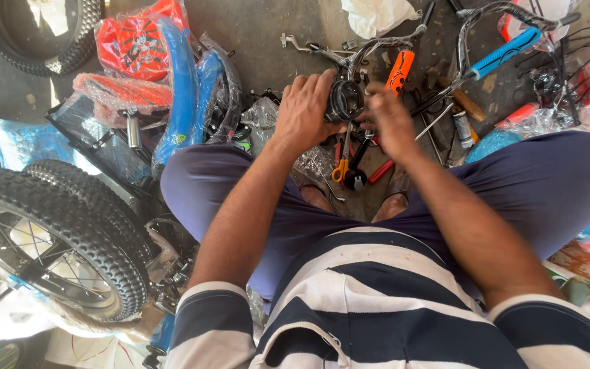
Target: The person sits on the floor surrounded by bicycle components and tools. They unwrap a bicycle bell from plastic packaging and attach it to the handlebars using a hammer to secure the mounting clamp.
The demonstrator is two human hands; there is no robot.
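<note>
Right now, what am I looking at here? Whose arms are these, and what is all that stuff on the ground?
The one picture comes from a camera worn on a seated person's head, looking down past a striped shirt. The left hand has its grip around a small dark round part; the right hand works beside it, too blurred to show what it holds. On the concrete floor lie pliers with yellow handles, a handlebar with a blue grip, wrapped blue mudguards and a knobbly spoked wheel.

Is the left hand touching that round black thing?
Touching. The head view shows the left hand with its fingers wrapped against the round black part.
</note>
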